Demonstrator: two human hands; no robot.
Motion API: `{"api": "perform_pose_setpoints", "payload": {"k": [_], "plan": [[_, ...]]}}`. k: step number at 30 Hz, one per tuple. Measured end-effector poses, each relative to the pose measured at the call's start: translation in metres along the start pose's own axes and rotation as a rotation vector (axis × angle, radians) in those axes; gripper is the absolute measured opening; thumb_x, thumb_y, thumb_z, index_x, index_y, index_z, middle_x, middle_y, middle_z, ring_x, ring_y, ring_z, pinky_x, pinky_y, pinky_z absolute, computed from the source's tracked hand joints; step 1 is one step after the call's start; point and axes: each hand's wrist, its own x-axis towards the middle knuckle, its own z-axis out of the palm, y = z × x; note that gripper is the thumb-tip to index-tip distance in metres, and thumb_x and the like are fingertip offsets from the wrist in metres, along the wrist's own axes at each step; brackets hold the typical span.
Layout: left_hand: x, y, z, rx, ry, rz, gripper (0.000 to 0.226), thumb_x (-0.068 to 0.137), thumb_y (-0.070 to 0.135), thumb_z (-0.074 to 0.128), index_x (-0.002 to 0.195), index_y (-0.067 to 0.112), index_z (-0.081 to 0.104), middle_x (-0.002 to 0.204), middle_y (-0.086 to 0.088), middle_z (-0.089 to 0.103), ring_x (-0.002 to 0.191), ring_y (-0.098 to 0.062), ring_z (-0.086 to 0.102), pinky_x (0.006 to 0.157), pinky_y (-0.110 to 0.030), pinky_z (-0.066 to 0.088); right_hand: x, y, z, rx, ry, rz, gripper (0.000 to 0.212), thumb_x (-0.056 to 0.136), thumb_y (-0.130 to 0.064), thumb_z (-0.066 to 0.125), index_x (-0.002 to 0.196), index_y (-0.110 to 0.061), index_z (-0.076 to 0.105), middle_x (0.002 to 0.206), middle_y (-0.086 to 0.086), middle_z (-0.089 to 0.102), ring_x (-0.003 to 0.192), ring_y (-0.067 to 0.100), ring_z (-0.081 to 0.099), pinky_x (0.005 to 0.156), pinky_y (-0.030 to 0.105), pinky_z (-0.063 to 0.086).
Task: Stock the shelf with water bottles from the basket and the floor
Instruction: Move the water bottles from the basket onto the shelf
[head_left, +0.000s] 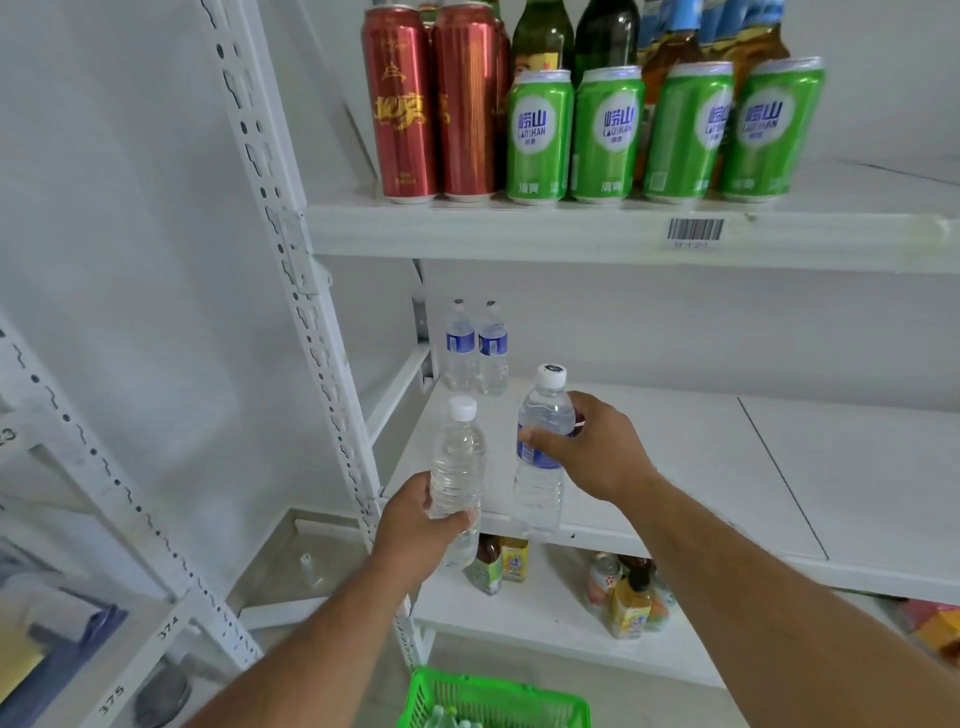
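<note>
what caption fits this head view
Each hand carries a water bottle toward the middle shelf.

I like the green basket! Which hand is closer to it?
Left. The left hand, gripping a water bottle, hangs almost above the green basket; the right hand is higher, over the shelf.

We saw a clear plastic water bottle (540, 457) with a white cap and blue label, and a clear unlabelled bottle (457, 467), also white-capped. The metal shelf (727, 467) was white, the tall cans (400, 104) red with gold lettering, the short cans (540, 135) green with white circles, the plastic basket (493, 699) bright green.
</note>
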Motion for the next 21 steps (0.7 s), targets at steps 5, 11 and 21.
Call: {"api": "perform_pose_setpoints", "payload": {"k": [5, 11, 21], "plan": [[0.058, -0.008, -0.001, 0.011, -0.036, 0.016, 0.039, 0.076, 0.025, 0.081, 0.110, 0.034, 0.062, 0.100, 0.018, 0.070, 0.094, 0.000, 0.064, 0.071, -0.017, 0.045, 0.047, 0.009, 0.023, -0.018, 0.012, 0.021, 0.024, 0.072, -0.051, 0.079, 0.078, -0.051, 0.056, 0.077, -0.033, 0.064, 0.073, -0.007, 0.063, 0.058, 0.013, 0.040], [0.128, -0.024, 0.000, 0.048, -0.067, 0.002, 0.044, 0.075, 0.031, 0.081, 0.114, 0.034, 0.061, 0.105, 0.015, 0.069, 0.098, -0.004, 0.063, 0.081, -0.025, 0.047, 0.093, 0.021, 0.053, -0.028, 0.042, 0.067, 0.025, 0.071, -0.052, 0.077, 0.080, -0.049, 0.055, 0.079, -0.031, 0.065, 0.073, -0.006, 0.063, 0.058, 0.015, 0.042], [0.225, -0.036, 0.016, 0.025, -0.049, 0.010, 0.036, 0.072, 0.027, 0.082, 0.097, 0.043, 0.061, 0.095, 0.023, 0.069, 0.086, 0.009, 0.062, 0.069, -0.016, 0.045, 0.186, 0.048, 0.083, -0.130, 0.026, 0.081, 0.033, 0.070, -0.056, 0.072, 0.097, -0.040, 0.062, 0.082, -0.022, 0.067, 0.074, 0.000, 0.062, 0.064, 0.026, 0.052]]}}
